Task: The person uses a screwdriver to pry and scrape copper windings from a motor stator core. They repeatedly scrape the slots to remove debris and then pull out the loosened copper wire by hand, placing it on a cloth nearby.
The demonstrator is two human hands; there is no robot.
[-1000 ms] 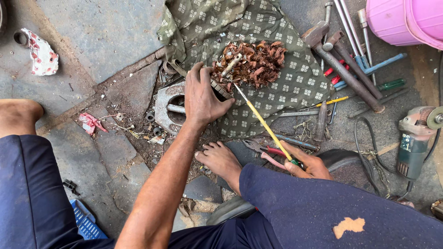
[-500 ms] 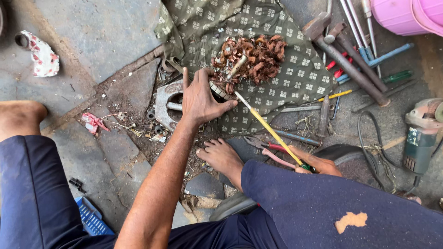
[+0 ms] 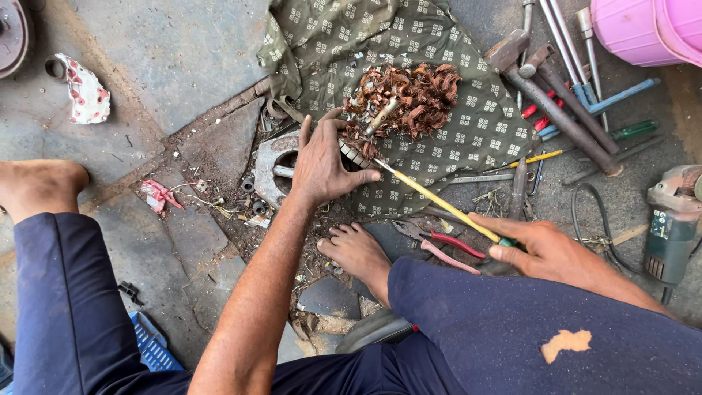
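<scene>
My left hand [image 3: 322,164] grips a round metal motor stator [image 3: 272,170] that lies on the ground, fingers wrapped over its right side. My right hand [image 3: 545,249] holds the handle end of a long yellow-shafted screwdriver [image 3: 439,202]. Its tip reaches up to the stator by my left thumb. A pile of tangled copper wire [image 3: 409,95] lies on a green patterned cloth [image 3: 351,44] just beyond the stator. My bare right foot [image 3: 358,252] rests between the hands.
Hammers [image 3: 556,102], steel rods and screwdrivers lie at the upper right, beside a pink bucket [image 3: 647,29]. An angle grinder [image 3: 673,219] sits at the right edge. Red-handled pliers [image 3: 453,249] lie near my foot. A crumpled rag [image 3: 84,91] is upper left, a blue crate [image 3: 150,344] lower left.
My left hand has stayed on the stator with small shifts of the fingers. The right hand has kept the screwdriver against it, nudging slightly.
</scene>
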